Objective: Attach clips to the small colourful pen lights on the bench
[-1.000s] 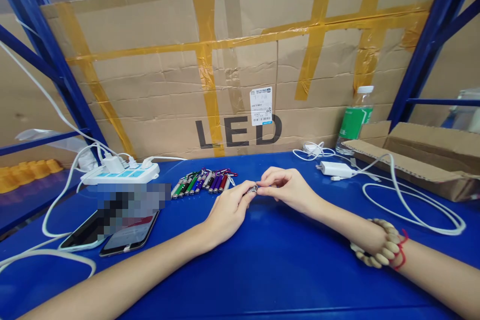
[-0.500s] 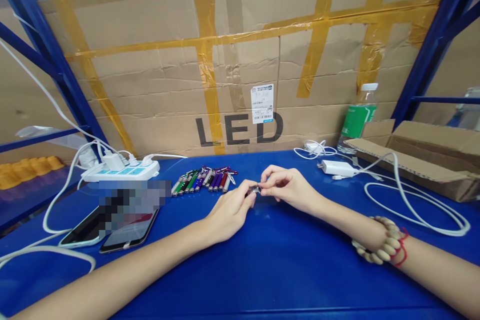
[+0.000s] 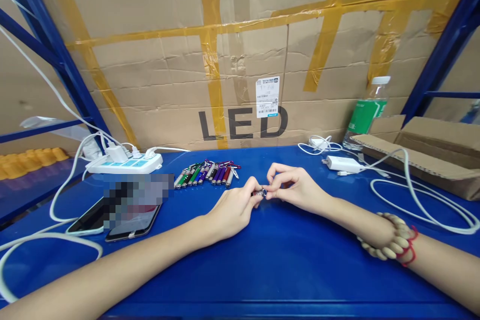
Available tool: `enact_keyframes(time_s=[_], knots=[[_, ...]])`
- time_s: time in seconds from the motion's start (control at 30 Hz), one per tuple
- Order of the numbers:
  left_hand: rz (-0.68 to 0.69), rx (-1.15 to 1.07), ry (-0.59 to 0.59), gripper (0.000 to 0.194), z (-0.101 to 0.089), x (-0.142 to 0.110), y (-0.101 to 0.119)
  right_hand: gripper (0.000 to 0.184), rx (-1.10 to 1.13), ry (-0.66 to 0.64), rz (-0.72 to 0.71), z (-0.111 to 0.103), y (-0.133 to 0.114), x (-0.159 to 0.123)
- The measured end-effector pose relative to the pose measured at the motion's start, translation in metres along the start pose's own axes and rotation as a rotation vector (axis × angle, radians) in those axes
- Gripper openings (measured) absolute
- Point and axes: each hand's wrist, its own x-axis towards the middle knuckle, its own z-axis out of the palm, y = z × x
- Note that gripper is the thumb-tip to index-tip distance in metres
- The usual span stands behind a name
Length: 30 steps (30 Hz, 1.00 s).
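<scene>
My left hand (image 3: 234,208) is closed around a small metal tube (image 3: 260,193), most of it hidden by the fingers, with a dark round end poking out toward the right. At that end my right hand (image 3: 296,190) pinches thumb and forefinger together, its fingertips touching the tube's rim; whether they hold a smaller part too, I cannot tell. Just beyond my left hand lies a row of slim keychain penlights (image 3: 208,175) in green, blue, purple, red and silver, with small clips at their far ends.
Two phones (image 3: 135,222) lie at left before a white power strip (image 3: 125,164). At right are a white charger (image 3: 343,164) with looped cable, a green-labelled bottle (image 3: 365,115) and an open cardboard box (image 3: 435,160). A large cardboard sheet (image 3: 168,90) stands behind the blue table (image 3: 285,270).
The camera view has shifted slightly, so everything sits a little further right and higher. Both hands stay together at the tube, whose dark end now faces the camera more.
</scene>
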Motion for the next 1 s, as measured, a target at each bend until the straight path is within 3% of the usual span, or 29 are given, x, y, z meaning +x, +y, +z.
enact_keyframes(time_s=[0.4,0.63,1.0], knots=[[-0.006,0.067,0.016,0.007,0.0024,0.0009,-0.0017,0.038,-0.044,-0.007,0.067,0.0042,0.0049,-0.0013],[-0.012,0.086,0.063,0.008,0.0027,0.0019,-0.0024,0.037,-0.031,0.012,0.204,0.009,0.003,-0.0018],[-0.012,0.061,0.155,0.009,0.0033,0.0041,-0.0011,0.033,-0.021,0.066,0.258,0.0092,0.003,0.0019]])
